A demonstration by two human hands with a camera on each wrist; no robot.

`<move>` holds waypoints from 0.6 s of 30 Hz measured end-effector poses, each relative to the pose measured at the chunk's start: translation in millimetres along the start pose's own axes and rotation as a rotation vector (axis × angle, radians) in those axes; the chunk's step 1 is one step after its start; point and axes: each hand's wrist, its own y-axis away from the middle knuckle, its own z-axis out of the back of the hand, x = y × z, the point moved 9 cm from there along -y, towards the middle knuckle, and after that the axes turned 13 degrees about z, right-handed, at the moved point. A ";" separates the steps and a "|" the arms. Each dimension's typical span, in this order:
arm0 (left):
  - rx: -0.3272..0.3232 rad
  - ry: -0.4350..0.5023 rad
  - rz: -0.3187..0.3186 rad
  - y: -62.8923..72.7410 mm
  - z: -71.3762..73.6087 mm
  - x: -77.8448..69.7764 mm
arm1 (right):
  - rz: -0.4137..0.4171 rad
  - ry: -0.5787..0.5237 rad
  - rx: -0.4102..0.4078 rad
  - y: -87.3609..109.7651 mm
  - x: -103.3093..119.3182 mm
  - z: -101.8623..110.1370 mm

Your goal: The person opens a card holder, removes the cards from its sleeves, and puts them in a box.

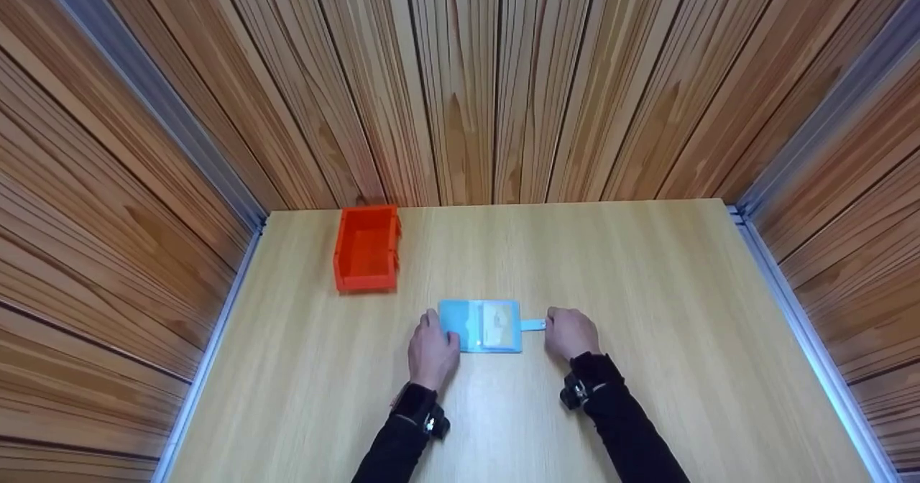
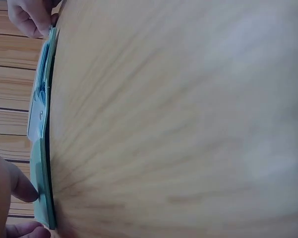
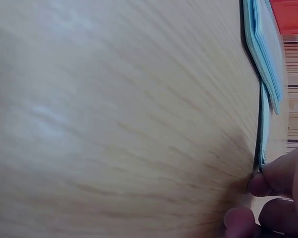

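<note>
A light blue card holder [image 1: 471, 326] lies unfolded on the table, with clear pockets and a pale card-like insert [image 1: 497, 325] in its right half. My left hand [image 1: 433, 353] holds its left edge; in the left wrist view the thumb [image 2: 24, 188] lies on the cover and a fingertip [image 2: 29, 230] is at the end edge. A narrow snap strap [image 1: 532, 325] sticks out to the right. My right hand [image 1: 571, 333] pinches the strap's end between thumb and finger, seen closely in the right wrist view, where the snap [image 3: 263, 156] sits beside the fingertips.
An orange-red open bin [image 1: 366, 249] stands at the table's back left, beyond the card holder. Wood-plank walls [image 1: 460, 95] rise behind and on both sides. Metal rails [image 1: 805, 346] run along the side edges of the light wood table [image 1: 632, 267].
</note>
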 end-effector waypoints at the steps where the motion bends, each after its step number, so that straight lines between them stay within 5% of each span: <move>1: -0.002 -0.001 -0.004 0.1 0.7 -0.8 | 0.004 0.002 -0.006 0.2 0.1 0.3; 8: 0.004 -0.004 -0.012 -0.1 3.1 -7.2 | 0.000 0.004 -0.013 2.3 -2.5 -0.8; 12: 0.014 -0.008 -0.027 1.0 2.8 -13.6 | -0.004 -0.002 -0.086 5.1 -1.3 4.6; 18: -0.014 0.001 -0.071 5.0 4.7 -24.9 | 0.182 0.035 -0.201 7.7 21.0 12.5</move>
